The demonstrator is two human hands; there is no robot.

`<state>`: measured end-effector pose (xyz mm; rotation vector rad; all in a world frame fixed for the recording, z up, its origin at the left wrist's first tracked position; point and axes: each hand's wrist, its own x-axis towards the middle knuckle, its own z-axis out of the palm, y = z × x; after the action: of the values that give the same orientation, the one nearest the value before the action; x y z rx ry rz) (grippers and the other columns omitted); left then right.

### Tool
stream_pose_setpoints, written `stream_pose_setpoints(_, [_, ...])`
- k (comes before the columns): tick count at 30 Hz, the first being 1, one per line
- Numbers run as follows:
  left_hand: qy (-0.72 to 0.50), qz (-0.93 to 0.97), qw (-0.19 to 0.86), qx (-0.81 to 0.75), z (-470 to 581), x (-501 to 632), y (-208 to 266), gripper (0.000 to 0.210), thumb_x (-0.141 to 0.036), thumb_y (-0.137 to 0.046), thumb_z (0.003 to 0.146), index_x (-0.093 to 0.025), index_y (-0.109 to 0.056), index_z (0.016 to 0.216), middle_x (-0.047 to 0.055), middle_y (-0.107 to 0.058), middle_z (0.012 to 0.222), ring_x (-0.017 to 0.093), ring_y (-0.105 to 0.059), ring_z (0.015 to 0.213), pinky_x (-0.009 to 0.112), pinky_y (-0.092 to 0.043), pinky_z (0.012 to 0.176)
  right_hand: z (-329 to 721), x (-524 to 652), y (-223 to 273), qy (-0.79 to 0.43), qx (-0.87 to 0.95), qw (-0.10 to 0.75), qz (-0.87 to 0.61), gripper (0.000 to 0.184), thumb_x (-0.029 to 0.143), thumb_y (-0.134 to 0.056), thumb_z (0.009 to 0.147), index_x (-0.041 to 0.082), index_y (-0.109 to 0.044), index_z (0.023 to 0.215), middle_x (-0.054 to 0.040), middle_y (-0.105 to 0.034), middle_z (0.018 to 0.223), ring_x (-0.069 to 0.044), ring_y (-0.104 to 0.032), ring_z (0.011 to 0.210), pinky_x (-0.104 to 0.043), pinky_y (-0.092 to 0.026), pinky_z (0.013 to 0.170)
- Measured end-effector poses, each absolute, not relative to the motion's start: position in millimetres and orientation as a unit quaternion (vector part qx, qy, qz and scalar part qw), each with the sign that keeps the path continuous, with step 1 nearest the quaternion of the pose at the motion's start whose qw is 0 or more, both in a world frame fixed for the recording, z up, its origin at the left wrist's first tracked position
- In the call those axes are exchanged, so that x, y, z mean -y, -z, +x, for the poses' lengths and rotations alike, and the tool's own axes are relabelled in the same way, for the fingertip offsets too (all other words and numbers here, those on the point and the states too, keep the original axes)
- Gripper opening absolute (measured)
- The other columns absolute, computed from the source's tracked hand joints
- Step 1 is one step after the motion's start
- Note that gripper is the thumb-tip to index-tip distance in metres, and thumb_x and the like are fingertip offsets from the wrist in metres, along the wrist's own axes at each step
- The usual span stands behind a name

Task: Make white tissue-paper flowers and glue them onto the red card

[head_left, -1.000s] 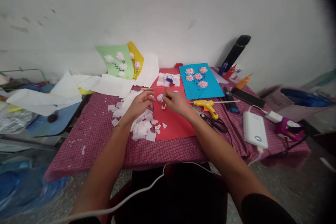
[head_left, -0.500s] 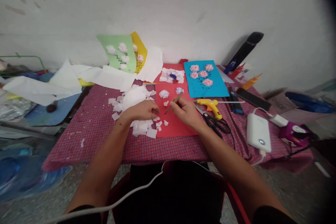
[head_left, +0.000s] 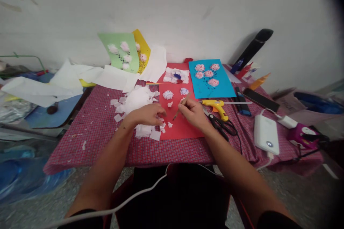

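In my right hand is a thin wooden paintbrush, its dark tip pointing down at the red sheet. My left hand hovers over a pile of torn white tissue paper, its fingers bent and a little apart, with nothing visible between them. Two crumpled paper flowers with purple specks lie on the red sheet, a left one and a right one. Small white scraps lie between my hands. Behind the flowers is a folded tissue with dark blue stains.
To the right lie a blue sheet with pink flowers, a yellow glue gun, black scissors and a white power bank. A green flower sheet leans on the wall. White paper spreads leftward.
My right hand has shifted slightly right with the paintbrush, its tip now further right and a little lower. The left hand's fingers have spread a little and reached rightward.
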<state>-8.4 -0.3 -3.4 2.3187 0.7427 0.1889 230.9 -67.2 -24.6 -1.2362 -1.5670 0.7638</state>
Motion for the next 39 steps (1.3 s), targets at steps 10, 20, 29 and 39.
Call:
stream_pose_setpoints(10, [-0.143, 0.886, 0.380, -0.223, 14.9, 13.0, 16.6, 0.016, -0.017, -0.067, 0.074, -0.025, -0.081, 0.076, 0.005, -0.070, 0.077, 0.021, -0.064, 0.079, 0.033, -0.048, 0.076, 237.1, 63.0, 24.5, -0.282, 0.632, 0.491, -0.530, 0.026, 0.037, -0.061, 0.089, 0.024, -0.051, 0.069, 0.0028, -0.054, 0.065, -0.014, -0.049, 0.062, -0.028, -0.038, 0.058])
stream_pose_setpoints(20, [-0.172, 0.796, 0.451, -0.366, 7.2, 5.5, 5.8, 0.027, -0.041, -0.068, 0.091, -0.018, -0.072, 0.076, -0.001, -0.057, 0.062, 0.012, -0.046, 0.057, 0.026, -0.033, 0.054, 240.5, 73.4, 28.4, -0.268, 0.595, 0.609, -0.450, 0.023, 0.045, -0.063, 0.100, 0.024, -0.067, 0.090, 0.0005, -0.064, 0.070, -0.016, -0.058, 0.056, -0.032, -0.049, 0.056])
stream_pose_setpoints(29, [-0.193, 0.747, 0.496, -0.398, 6.7, 4.4, 6.7, 0.031, -0.044, -0.068, 0.091, -0.018, -0.066, 0.074, -0.002, -0.049, 0.063, 0.011, -0.039, 0.057, 0.027, -0.029, 0.054, 236.2, 81.2, 16.1, -0.145, 0.669, 0.566, -0.460, 0.020, 0.040, -0.062, 0.099, 0.026, -0.072, 0.089, -0.0055, -0.075, 0.079, -0.022, -0.071, 0.073, -0.039, -0.058, 0.074])
stream_pose_setpoints(39, [-0.190, 0.719, 0.550, -0.381, 8.3, 6.9, 2.1, 0.028, -0.045, -0.070, 0.090, -0.019, -0.070, 0.081, 0.000, -0.054, 0.068, 0.012, -0.042, 0.060, 0.027, -0.030, 0.055, 234.6, 78.3, 22.0, -0.162, 0.647, 0.582, -0.465, 0.018, 0.038, -0.062, 0.100, 0.025, -0.073, 0.097, -0.0064, -0.076, 0.082, -0.022, -0.072, 0.074, -0.037, -0.058, 0.068])
